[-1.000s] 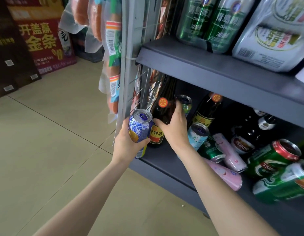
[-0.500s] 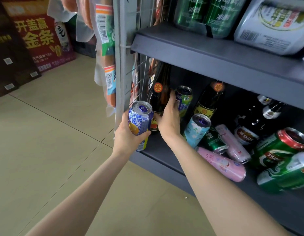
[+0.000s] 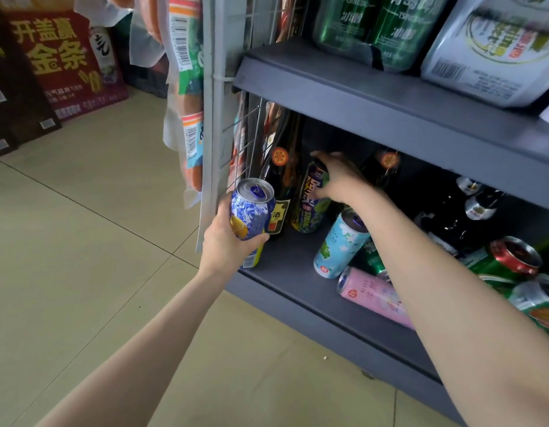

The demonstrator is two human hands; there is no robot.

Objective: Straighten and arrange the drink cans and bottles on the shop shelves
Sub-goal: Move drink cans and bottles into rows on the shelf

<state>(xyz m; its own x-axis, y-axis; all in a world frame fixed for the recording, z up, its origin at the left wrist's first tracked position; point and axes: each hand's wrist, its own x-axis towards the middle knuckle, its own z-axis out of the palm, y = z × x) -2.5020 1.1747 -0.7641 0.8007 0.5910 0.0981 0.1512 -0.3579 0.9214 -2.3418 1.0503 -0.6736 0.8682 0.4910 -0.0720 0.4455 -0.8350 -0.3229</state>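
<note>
My left hand [image 3: 228, 241] grips a blue-and-white patterned can [image 3: 251, 211] upright at the left front corner of the lower grey shelf [image 3: 285, 266]. My right hand [image 3: 335, 177] reaches deeper in and grips the top of a tall purple-and-green can [image 3: 310, 204], which stands beside a dark bottle [image 3: 281, 180] with a round orange label. A light blue can [image 3: 338, 245] leans tilted under my right forearm. A pink can [image 3: 375, 295] lies on its side at the shelf front. Green cans with red tops [image 3: 513, 260] lie toppled at the right.
More dark bottles [image 3: 479, 201] stand at the back right of the lower shelf. The upper shelf [image 3: 375, 100] carries shrink-wrapped green and white beer packs [image 3: 489, 53]. Packaged sausages [image 3: 187, 97] hang on the wire side rack. Red cartons [image 3: 67, 63] stand on the tiled floor at left.
My right hand left the dark bottle and moved right and deeper, onto the top of the purple-and-green can. My left hand kept the blue can almost in place.
</note>
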